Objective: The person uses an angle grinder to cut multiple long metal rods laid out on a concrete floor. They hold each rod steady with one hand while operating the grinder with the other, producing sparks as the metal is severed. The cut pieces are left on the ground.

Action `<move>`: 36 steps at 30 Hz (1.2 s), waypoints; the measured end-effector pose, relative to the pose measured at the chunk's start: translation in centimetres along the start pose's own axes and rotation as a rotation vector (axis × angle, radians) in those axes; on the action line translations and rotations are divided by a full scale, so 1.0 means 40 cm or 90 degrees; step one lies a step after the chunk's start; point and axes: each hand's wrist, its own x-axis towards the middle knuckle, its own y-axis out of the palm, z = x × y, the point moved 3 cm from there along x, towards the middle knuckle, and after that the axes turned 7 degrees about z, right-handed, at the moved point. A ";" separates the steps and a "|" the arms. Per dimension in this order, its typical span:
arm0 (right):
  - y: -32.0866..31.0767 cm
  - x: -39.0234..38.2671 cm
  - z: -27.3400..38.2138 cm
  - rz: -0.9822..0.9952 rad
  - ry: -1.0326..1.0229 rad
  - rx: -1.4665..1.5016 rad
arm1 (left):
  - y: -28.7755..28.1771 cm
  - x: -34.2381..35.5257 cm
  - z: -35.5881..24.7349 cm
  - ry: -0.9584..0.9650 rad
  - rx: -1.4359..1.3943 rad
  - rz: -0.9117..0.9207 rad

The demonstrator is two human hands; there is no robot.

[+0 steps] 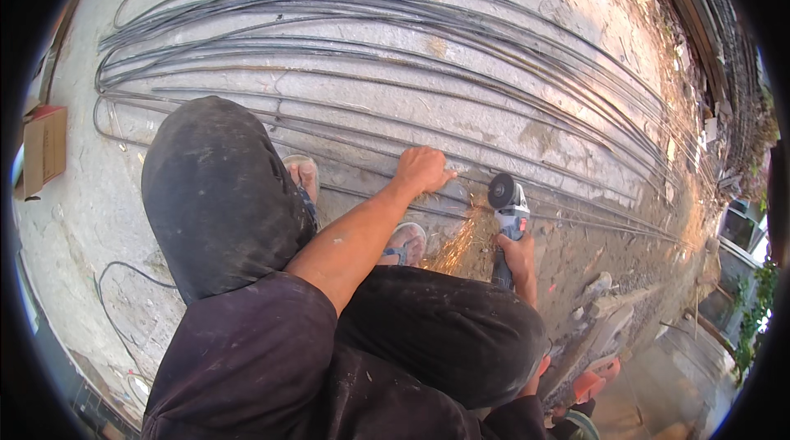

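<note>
My left hand [424, 170] is closed around a thin dark steel rod, its thumb side toward the grinder. My right hand [518, 252] grips the body of an angle grinder [512, 211] with a dark round disc at its top end. That disc is at the rods, a short way right of my left hand. Orange sparks [461, 244] spray down and left from there toward my sandalled foot [405, 244]. Long bent steel rods [362, 49] lie in a bundle across the ground beyond my hands. My right knee hides part of my right forearm.
A cardboard box [45, 150] stands at the far left. A dark cable [115, 317] curls over the concrete on the left. At the right lie rubble and boards [605, 317], with an orange object [594, 378] nearby. My knees sit close to both arms.
</note>
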 end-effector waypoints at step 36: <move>-0.010 -0.017 0.010 -0.010 -0.013 -0.040 | -0.020 0.002 -0.008 -0.006 -0.009 0.036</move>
